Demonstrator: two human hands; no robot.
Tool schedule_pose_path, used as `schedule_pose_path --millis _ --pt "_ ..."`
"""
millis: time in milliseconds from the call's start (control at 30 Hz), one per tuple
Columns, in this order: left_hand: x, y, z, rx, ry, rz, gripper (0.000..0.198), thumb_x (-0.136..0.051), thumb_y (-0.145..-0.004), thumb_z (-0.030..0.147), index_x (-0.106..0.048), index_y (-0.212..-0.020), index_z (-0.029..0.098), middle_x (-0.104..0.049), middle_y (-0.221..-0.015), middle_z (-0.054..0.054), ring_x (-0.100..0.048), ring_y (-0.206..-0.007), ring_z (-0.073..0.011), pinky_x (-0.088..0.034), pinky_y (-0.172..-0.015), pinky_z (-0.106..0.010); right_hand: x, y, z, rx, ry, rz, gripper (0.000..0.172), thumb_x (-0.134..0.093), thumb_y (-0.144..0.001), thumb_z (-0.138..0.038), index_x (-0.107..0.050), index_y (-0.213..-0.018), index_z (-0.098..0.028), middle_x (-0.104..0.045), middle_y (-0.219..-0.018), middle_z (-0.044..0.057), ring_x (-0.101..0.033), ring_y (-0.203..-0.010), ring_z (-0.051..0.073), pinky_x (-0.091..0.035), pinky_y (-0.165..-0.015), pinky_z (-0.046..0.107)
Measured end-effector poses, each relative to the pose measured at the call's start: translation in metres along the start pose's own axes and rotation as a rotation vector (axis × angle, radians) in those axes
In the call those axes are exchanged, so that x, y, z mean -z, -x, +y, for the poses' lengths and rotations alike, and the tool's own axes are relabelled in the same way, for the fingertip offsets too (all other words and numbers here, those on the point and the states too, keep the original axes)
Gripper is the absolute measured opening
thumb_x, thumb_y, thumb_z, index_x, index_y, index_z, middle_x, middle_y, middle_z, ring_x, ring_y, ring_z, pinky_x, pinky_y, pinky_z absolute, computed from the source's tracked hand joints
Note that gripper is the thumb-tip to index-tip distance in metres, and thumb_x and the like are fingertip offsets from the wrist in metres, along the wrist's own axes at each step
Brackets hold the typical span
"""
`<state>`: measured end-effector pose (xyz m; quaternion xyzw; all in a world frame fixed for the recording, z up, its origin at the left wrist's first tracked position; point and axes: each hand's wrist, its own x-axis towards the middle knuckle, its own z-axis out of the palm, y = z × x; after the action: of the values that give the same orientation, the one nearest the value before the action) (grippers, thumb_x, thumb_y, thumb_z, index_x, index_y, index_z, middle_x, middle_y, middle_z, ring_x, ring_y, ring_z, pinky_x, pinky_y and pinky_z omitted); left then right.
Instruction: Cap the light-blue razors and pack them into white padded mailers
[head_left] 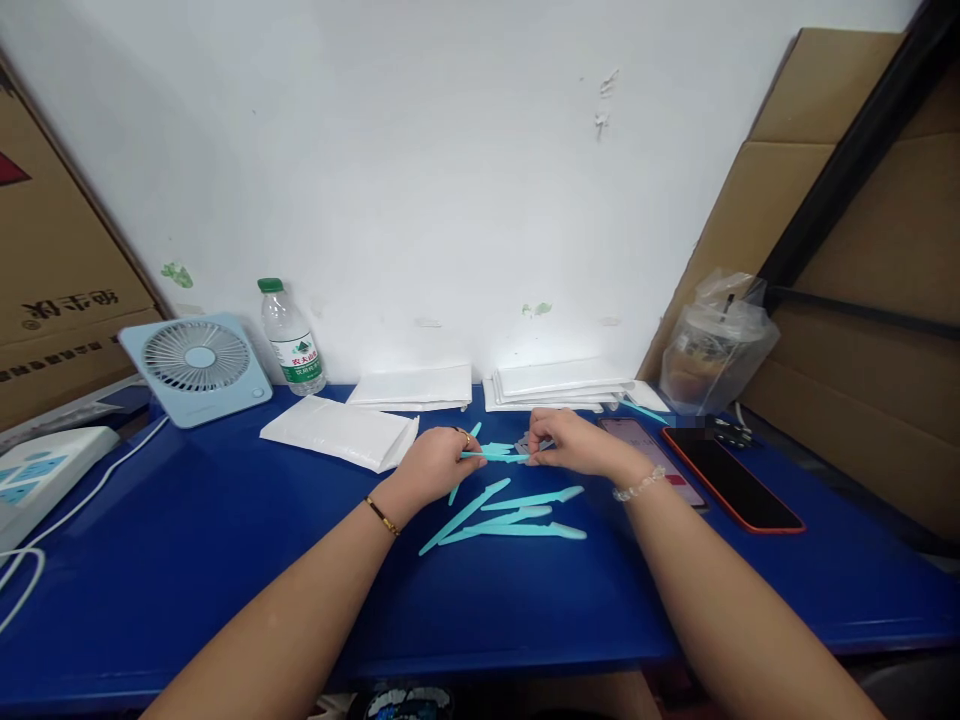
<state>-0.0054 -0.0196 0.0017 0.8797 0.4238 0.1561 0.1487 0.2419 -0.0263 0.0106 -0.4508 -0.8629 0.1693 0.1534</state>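
My left hand (439,462) is closed in a pinch on one end of a teal eyebrow razor (495,456), held level above the table. At the razor's other end, the thumb and fingers of my right hand (566,442) are pinched together; whether they grip the blade end or a cap on it is too small to tell. Small greyish translucent pieces (523,441) lie beside my right fingertips. Several more teal eyebrow razors (487,520) lie loosely crossed on the blue table (480,610), nearer to me. Others lie partly hidden behind my left hand.
White padded envelopes (341,432) lie left of my hands, with more stacks (559,380) along the wall. A light blue fan (199,365) and water bottle (292,340) stand at the left. Two phones (731,480) and a bagged drink cup (709,350) are at the right.
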Motion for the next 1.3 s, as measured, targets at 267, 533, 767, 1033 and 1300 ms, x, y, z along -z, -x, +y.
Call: schedule_pose_path --millis 267,533,767,1033,1300 --pt "-0.007 0.005 -0.008 0.144 -0.09 0.119 0.076 -0.053 -0.066 0.072 -0.052 -0.116 0.016 -0.054 -0.119 -0.015 -0.044 -0.113 -0.033 -0.037 -0.089 -0.039 0.017 0.013 0.007 -0.18 -0.063 -0.105 0.024 -0.072 -0.063 -0.036 -0.067 -0.08 -0.018 -0.062 -0.081 0.002 -0.056 -0.071 0.016 -0.041 -0.059 0.023" --pt "-0.009 0.004 -0.004 0.101 0.009 -0.07 0.05 -0.061 -0.069 0.054 -0.058 -0.105 0.019 -0.058 -0.105 -0.009 -0.052 -0.1 -0.0267 -0.042 -0.078 -0.031 0.008 0.011 0.002 -0.142 -0.082 -0.372 0.014 -0.074 -0.057 -0.024 -0.067 -0.067 -0.018 -0.062 -0.066 0.0 -0.055 -0.059 0.014 -0.04 -0.053 0.023" --pt "-0.01 0.002 -0.006 -0.011 0.129 -0.058 0.026 -0.051 -0.079 0.033 -0.062 -0.099 0.021 -0.061 -0.092 -0.005 -0.056 -0.085 -0.0194 -0.043 -0.074 -0.027 0.011 0.01 -0.003 -0.1 -0.146 -0.332 0.009 -0.069 -0.067 -0.024 -0.063 -0.071 -0.018 -0.057 -0.064 -0.001 -0.051 -0.058 0.013 -0.037 -0.054 0.023" --pt "0.002 0.001 0.004 0.154 0.556 0.045 0.056 -0.018 -0.091 0.05 -0.062 -0.091 0.015 -0.064 -0.076 -0.005 -0.057 -0.066 -0.0148 -0.044 -0.06 -0.025 0.01 0.009 -0.014 0.015 -0.18 -0.198 0.012 -0.059 -0.077 -0.029 -0.06 -0.079 -0.018 -0.058 -0.071 -0.001 -0.049 -0.062 0.012 -0.037 -0.057 0.022" --pt "0.001 0.0 0.005 0.072 0.414 -0.027 0.042 -0.044 -0.081 0.055 -0.062 -0.081 0.018 -0.062 -0.072 -0.001 -0.053 -0.063 -0.013 -0.04 -0.056 -0.023 0.008 0.008 -0.017 -0.047 -0.284 -0.165 0.019 -0.055 -0.076 -0.02 -0.059 -0.094 -0.018 -0.063 -0.078 0.003 -0.057 -0.068 0.013 -0.043 -0.06 0.023"
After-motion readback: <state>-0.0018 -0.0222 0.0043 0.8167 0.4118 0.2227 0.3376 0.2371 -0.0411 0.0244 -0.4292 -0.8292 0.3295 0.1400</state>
